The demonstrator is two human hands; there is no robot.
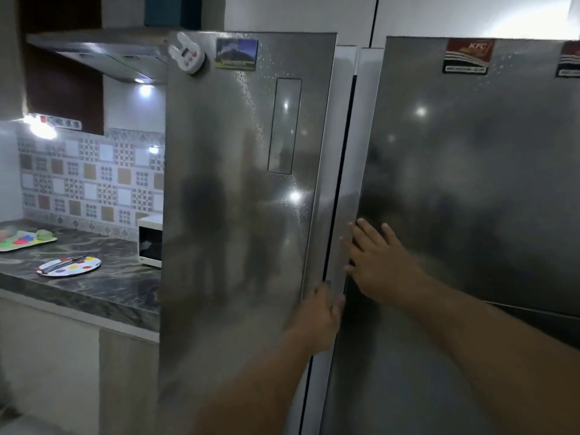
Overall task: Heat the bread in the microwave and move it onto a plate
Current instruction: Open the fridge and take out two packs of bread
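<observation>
Both arms are reaching out to the steel fridge. The left hand (320, 312) is hooking onto the inner edge of the left door (238, 196), its fingers (335, 304) curling around that edge and grasping it, tips tucked out of sight in the gap. Just above and to the right of them, the right hand (379, 262) is lying flat on the right door (477, 183), its fingers (361, 235) released and spread, pointing up and pressing on the steel beside the dark gap between the doors. The left door is standing slightly ajar.

No bread is showing anywhere. Well off to the left of both hands, past the left door, the white microwave (150, 241) is sitting on the dark marbled counter (103, 287), half hidden behind the door. Farther left on that counter, a spotted plate (69, 266) is lying with a dark utensil across it, and a tray (25, 240) with colourful shapes is sitting beyond it. Magnets are dotting the door tops high above the hands.
</observation>
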